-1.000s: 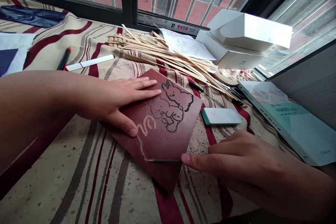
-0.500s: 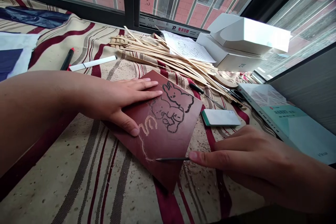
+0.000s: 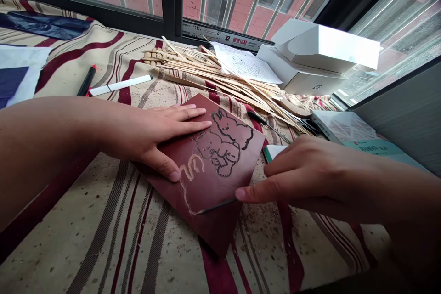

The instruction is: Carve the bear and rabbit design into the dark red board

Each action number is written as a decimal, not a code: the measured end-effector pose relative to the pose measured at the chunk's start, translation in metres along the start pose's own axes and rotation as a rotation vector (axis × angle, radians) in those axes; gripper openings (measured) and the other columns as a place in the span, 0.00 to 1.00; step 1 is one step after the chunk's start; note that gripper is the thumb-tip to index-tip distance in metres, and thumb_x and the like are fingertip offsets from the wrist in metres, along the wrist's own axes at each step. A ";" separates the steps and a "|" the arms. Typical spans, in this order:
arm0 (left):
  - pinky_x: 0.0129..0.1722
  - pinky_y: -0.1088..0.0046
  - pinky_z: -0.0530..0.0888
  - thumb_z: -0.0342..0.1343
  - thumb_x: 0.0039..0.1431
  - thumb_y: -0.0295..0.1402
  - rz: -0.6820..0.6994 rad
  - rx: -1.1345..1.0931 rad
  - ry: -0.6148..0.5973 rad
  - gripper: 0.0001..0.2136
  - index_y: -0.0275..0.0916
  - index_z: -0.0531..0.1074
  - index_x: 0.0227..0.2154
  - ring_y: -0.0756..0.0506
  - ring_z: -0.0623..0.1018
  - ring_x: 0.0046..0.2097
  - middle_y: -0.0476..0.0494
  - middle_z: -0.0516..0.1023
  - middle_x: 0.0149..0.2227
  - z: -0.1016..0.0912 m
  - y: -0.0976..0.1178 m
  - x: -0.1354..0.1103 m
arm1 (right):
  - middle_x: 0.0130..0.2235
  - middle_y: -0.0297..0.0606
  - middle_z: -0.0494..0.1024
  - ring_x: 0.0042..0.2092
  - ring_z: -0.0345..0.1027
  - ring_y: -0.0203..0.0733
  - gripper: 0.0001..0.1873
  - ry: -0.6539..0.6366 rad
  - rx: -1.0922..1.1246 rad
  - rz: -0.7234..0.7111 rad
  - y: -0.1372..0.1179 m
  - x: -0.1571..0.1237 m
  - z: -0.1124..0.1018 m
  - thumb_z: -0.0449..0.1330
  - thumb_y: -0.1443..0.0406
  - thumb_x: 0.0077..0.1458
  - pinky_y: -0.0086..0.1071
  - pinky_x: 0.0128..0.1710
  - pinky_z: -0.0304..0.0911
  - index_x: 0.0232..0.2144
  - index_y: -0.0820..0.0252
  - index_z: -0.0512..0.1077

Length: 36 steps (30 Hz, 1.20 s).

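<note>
A dark red carving board [image 3: 206, 183] lies on the striped cloth, with a bear outline [image 3: 223, 144] cut into it and a pale curved groove below. My left hand [image 3: 155, 133] lies flat on the board's left part, fingers stretched out, pressing it down. My right hand [image 3: 303, 179] comes in from the right, fingers closed on a thin metal carving tool [image 3: 215, 206]. The tool's tip rests on the board near the lower end of the pale groove.
A pile of thin wooden sticks [image 3: 220, 78] lies behind the board, with a sketch sheet [image 3: 244, 64] and white boxes [image 3: 317, 55] beyond. A red-capped marker [image 3: 86, 80], a white pen [image 3: 119, 85], a screwdriver [image 3: 267, 124] and a book [image 3: 361, 140] also lie on the cloth [image 3: 103, 220].
My right hand has moved up and left, swinging the tool from lying level to slanting, its tip staying near the groove's lower end. My left hand has stayed put.
</note>
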<state>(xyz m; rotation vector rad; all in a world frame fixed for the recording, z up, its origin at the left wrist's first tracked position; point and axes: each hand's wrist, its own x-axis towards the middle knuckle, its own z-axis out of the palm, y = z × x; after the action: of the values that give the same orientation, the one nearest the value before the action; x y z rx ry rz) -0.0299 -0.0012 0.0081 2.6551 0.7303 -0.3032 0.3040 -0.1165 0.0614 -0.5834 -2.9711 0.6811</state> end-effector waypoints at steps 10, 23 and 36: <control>0.81 0.41 0.49 0.60 0.58 0.73 -0.013 -0.021 0.000 0.59 0.52 0.44 0.83 0.23 0.39 0.84 0.40 0.34 0.85 -0.006 0.014 -0.007 | 0.34 0.34 0.77 0.31 0.69 0.35 0.18 0.083 0.224 -0.076 0.027 -0.004 0.019 0.54 0.70 0.79 0.30 0.34 0.60 0.63 0.64 0.79; 0.81 0.43 0.50 0.58 0.57 0.75 0.007 -0.011 0.029 0.59 0.51 0.45 0.83 0.23 0.41 0.84 0.39 0.36 0.85 -0.005 0.012 -0.008 | 0.32 0.32 0.73 0.29 0.65 0.36 0.20 0.093 0.193 -0.047 0.026 -0.010 0.021 0.53 0.69 0.80 0.30 0.37 0.62 0.65 0.58 0.78; 0.80 0.42 0.50 0.60 0.57 0.74 -0.022 -0.027 0.009 0.59 0.53 0.45 0.83 0.23 0.41 0.84 0.40 0.35 0.85 -0.006 0.014 -0.008 | 0.35 0.34 0.78 0.31 0.69 0.34 0.22 0.075 0.216 -0.046 0.032 -0.011 0.021 0.50 0.68 0.81 0.30 0.36 0.61 0.68 0.54 0.76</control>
<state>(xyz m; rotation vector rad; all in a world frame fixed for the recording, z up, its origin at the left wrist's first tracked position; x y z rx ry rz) -0.0285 -0.0139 0.0203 2.6265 0.7617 -0.2857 0.3235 -0.1023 0.0291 -0.5108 -2.7834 0.9376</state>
